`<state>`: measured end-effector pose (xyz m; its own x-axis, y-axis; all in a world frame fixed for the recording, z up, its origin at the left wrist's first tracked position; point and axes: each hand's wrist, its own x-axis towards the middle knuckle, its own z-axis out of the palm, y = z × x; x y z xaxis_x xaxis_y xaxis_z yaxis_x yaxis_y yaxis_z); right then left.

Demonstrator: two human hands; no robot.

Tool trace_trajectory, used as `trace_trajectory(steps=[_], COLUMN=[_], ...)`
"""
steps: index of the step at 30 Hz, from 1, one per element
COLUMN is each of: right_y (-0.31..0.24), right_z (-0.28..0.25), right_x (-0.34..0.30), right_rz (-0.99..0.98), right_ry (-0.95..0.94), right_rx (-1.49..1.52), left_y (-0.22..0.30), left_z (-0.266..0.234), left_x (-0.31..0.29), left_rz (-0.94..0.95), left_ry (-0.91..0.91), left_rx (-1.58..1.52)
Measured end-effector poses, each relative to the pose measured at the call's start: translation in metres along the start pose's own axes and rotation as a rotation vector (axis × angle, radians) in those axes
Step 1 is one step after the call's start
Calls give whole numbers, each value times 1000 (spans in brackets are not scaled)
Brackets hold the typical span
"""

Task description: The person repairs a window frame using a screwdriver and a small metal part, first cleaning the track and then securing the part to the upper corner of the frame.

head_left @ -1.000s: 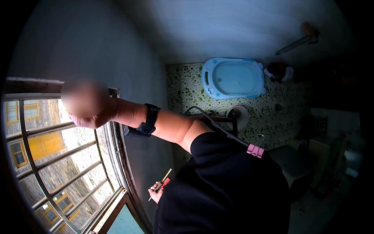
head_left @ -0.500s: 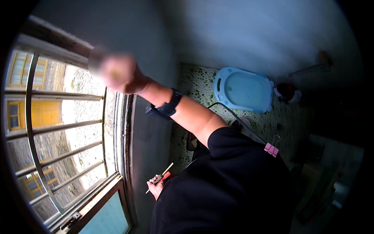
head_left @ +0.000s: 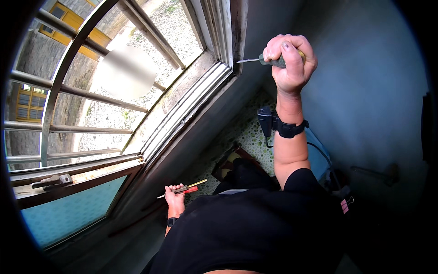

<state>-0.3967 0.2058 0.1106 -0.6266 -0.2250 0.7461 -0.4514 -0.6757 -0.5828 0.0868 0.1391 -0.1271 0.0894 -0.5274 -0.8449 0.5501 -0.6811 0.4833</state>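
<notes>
My right hand (head_left: 293, 61) is raised, its fingers wrapped round a screwdriver (head_left: 273, 61) with a dark green handle and a yellowish end. The metal shaft points left, its tip at the window frame (head_left: 237, 27); I cannot tell whether it touches. Lower down on the left, my left hand (head_left: 174, 195) is closed around a bundle of slim tools. Among them show a red handle (head_left: 190, 189) and a thin yellowish rod (head_left: 199, 182); their exact kinds are too small to make out. A black device (head_left: 265, 119) is strapped on my right forearm.
Curved metal bars (head_left: 96, 95) cross the window opening on the left. Below is a sash with a blue pane (head_left: 75, 212) and a latch (head_left: 51, 181). Behind my right arm lies a light blue basin (head_left: 317, 153) on green-patterned floor (head_left: 246, 132). A pink clip (head_left: 344, 206) hangs at the right.
The view has turned, and the window now slants across the upper left. My right hand, blurred before, is now sharp with the screwdriver visible. The left hand keeps its tools.
</notes>
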Motion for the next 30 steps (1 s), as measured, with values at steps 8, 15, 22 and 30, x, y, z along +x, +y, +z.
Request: trace_trajectory(steps=[8, 15, 22, 30], right_y=[28, 46, 38, 34], right_z=[0, -3, -8, -9], right_x=[-16, -24, -21, -14], right_rz=[57, 156, 135, 92], right_ry=[17, 35, 29, 8], right_rx=[-88, -122, -51, -4], left_y=[1, 0, -3, -6], left_z=[9, 22, 19, 20], left_x=[1, 3, 6, 2], left_rz=[0, -9, 6, 10], left_ry=[26, 11, -4, 0], left_rx=[1, 26, 44, 12])
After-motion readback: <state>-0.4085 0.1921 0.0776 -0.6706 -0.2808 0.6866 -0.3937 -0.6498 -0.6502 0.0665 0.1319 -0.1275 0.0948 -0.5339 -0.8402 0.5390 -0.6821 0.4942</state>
